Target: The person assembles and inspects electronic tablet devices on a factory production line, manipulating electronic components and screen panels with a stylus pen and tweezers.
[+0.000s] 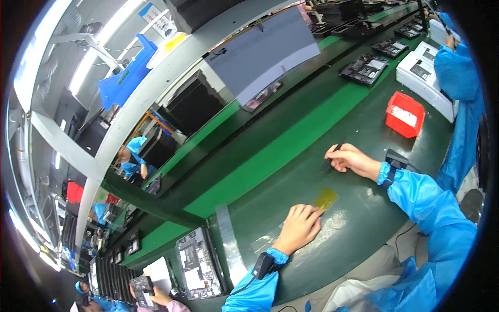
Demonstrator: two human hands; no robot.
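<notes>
On the green tabletop lies a small, see-through amber film (326,198). My left hand (299,229) rests flat beside it, fingers extended and close together, with the fingertips at the film's lower edge. Whether they press on the film or only touch it is hard to see. Farther right and beyond the film, my right hand (353,158) is raised over the table. Its thumb and fingers are closed round a thin black pen-like tool (340,145); its exact kind is too small to make out. Both wrists have blue sleeves and black strapped-on devices.
An opened laptop base (197,265) and a clear plastic strip (228,239) lie left. A red bin (405,115) and white foam trays (429,75) stand right, near a co-worker's blue sleeve (455,75). More laptop bases (364,69) sit on the green conveyor. A co-worker's hand (161,297) shows lower left.
</notes>
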